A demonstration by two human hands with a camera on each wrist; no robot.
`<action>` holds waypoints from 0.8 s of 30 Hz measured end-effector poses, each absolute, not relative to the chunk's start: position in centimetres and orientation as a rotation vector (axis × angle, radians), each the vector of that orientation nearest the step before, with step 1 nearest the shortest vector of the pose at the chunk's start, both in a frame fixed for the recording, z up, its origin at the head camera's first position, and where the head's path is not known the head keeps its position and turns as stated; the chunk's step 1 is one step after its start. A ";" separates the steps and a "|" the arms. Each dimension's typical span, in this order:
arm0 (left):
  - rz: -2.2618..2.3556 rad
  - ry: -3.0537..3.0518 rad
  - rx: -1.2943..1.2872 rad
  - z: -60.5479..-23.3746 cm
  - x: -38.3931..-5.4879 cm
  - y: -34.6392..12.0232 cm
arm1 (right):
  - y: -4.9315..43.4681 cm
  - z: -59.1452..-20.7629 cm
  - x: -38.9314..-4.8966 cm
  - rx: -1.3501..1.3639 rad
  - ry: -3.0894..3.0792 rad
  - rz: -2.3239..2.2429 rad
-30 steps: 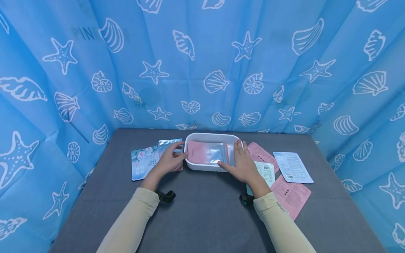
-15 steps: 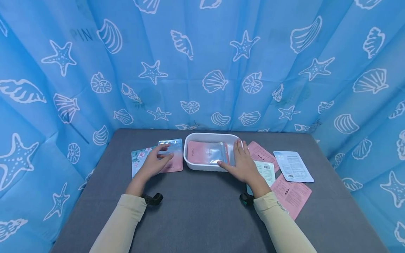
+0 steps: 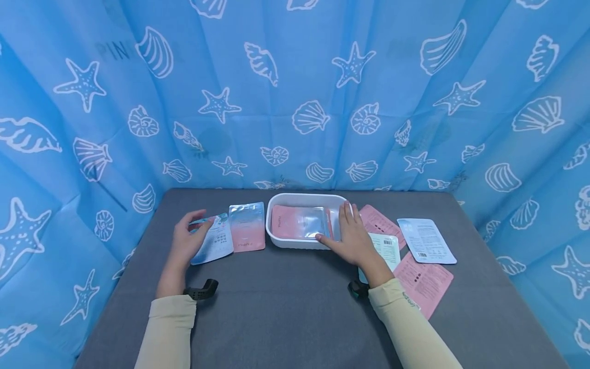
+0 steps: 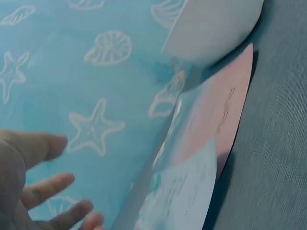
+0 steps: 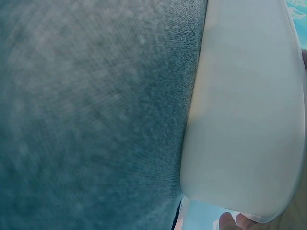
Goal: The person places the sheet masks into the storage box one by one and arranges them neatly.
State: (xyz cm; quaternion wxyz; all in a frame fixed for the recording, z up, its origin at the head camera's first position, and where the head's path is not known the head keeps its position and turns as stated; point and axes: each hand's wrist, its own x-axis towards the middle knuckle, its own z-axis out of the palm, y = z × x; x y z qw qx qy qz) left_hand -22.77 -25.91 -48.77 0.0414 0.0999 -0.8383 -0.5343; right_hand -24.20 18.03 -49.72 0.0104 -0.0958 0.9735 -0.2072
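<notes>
White plastic tray (image 3: 295, 244) sits near the middle of the surface's (image 3: 276, 312) far edge, a pink packet (image 3: 297, 223) lying inside. Towards the far left corner lie a pink-and-blue packet (image 3: 247, 228) and, just beside it, a pale blue packet (image 3: 214, 243). The left hand (image 3: 184, 241), fingers well spread, is at the pale blue packet's far left corner with no hold visible; contact cannot be told. The right hand (image 3: 352, 243) lies straight-fingered over the tray's right end, apparently steadying it. Picking up the pale blue packet seems the step in hand; next calls for pinching its edge.
</notes>
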 end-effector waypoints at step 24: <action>-1.360 -2.914 0.387 -50.5 -22.6 -29.0 | 17.8 -49.2 -24.0 -0.303 3.041 -0.631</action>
